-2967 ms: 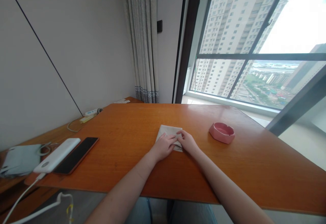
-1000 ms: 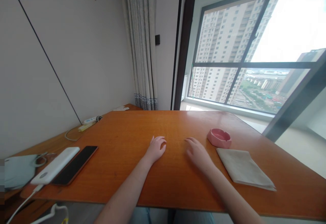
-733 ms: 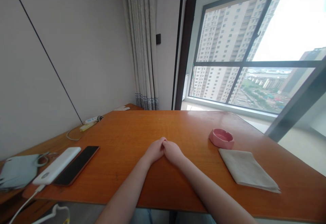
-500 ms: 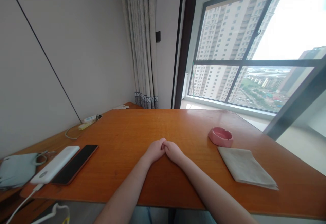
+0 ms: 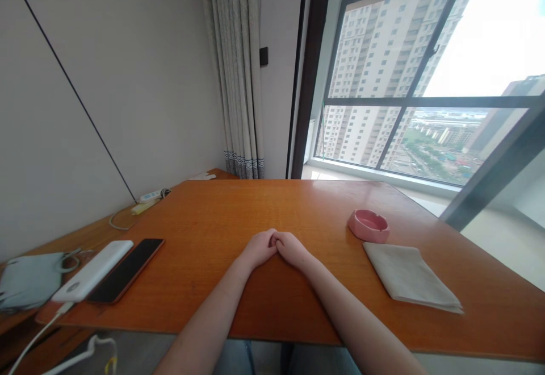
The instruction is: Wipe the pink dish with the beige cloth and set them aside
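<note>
On the wooden table, my left hand (image 5: 260,248) and my right hand (image 5: 291,248) rest against each other in the middle, fingers curled and pressed together. Both are closed, and no object shows in either one. To the right of my right hand lies a folded grey cloth (image 5: 411,275), flat on the tabletop. Just behind the cloth sits a pink ashtray (image 5: 368,226) with a notched rim. A black-screened phone (image 5: 126,271) lies to the left of my left hand, beside a white power bank (image 5: 93,271) with a cable plugged into its near end.
The wooden table (image 5: 238,204) reaches from my lap toward the window (image 5: 404,102). At the left edge are a pale blue pouch (image 5: 29,281) and a coiled cable. A power strip (image 5: 151,196) lies by the wall, near the grey curtain (image 5: 240,79).
The camera view has shifted very slightly, so the table appears a little higher. My hands stay together in the same place, and the objects have not moved.
</note>
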`<state>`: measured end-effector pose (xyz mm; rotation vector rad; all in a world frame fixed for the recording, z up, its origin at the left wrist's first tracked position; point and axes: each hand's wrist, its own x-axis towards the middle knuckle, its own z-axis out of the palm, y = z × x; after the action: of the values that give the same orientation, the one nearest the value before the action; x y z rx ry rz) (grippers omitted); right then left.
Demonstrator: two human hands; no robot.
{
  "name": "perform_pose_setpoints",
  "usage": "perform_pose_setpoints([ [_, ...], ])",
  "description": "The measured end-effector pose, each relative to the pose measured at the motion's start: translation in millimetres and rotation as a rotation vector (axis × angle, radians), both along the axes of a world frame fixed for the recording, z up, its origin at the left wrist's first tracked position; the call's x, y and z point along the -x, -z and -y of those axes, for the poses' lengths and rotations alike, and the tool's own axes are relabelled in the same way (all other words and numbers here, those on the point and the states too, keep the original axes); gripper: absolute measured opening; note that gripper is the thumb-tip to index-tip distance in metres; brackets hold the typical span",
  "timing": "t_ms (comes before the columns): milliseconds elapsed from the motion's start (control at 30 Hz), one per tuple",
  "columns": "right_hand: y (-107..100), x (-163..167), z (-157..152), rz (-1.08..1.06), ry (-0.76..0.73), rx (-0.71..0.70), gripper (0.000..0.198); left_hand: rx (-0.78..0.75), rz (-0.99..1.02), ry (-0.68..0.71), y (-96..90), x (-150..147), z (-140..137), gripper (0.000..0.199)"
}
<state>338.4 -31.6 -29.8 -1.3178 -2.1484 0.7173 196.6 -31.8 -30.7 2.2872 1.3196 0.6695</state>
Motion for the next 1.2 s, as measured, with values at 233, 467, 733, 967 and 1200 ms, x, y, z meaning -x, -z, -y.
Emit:
perform_pose_setpoints([
  [233, -0.4, -0.5, -0.6, -0.028, -0.009, 0.003, 0.026, 0.009, -0.01, -0.008, -1.7, -0.4, 1.3, 0.002],
  [467, 0.9, -0.2, 0.2, -0.052, -0.01, -0.003, 0.025, 0.014, 0.002, 0.0, -3.6, 0.9, 2.6, 0.004],
  [733, 0.7, -0.4, -0.4, -0.045, -0.002, 0.014, 0.027, 0.011, -0.01, -0.018, -2.6, -0.3, 2.6, 0.003],
  [967, -1.6, -0.2, 0.3, -0.041, -0.014, 0.01, 0.027, 0.0, 0.001, -0.002, 0.1, 0.4, 0.6, 0.003],
  [1200, -4.2, 0.6, 1.7, -0.035, -0.003, 0.028, 0.028, 0.006, 0.0, 0.003, -0.1, 0.7, 0.6, 0.003],
])
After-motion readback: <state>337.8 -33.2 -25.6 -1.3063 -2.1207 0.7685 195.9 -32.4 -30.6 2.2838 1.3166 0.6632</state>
